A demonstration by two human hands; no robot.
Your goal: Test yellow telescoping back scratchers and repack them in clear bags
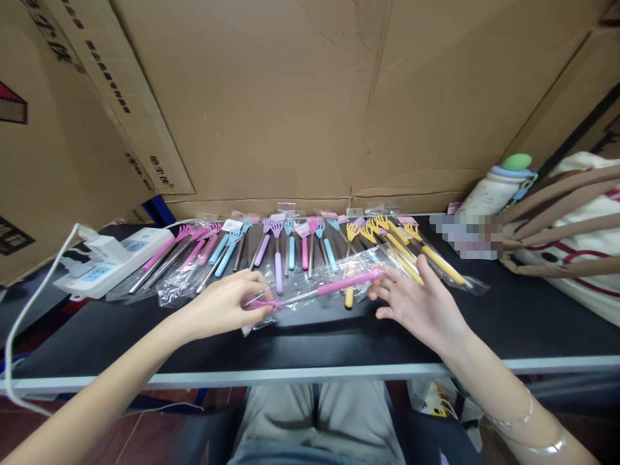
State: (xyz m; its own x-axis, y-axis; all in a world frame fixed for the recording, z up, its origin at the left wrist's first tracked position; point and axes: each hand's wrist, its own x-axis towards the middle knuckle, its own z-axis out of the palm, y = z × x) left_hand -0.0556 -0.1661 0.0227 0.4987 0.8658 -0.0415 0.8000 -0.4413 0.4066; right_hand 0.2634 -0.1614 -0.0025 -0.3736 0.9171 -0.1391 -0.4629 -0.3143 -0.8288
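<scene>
Head view: 1 pink scratcher (345, 283) in left hand (237, 300); 1 bottle (490, 196) apart.

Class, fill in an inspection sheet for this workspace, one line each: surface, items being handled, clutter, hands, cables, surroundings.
Surface: black tabletop with a pale front edge.
Items being handled: one pink scratcher in clear wrapping; behind it, a row of wrapped scratchers in pink, blue, purple and yellow.
Clutter: power strip at left; white bottle and bag with brown straps at right.
Hands: left hand grips the pink scratcher's claw end; right hand is open by its handle end, contact unclear.
Cables: white cable loops down past the table's front edge at left.
Surroundings: cardboard behind and at left.
</scene>
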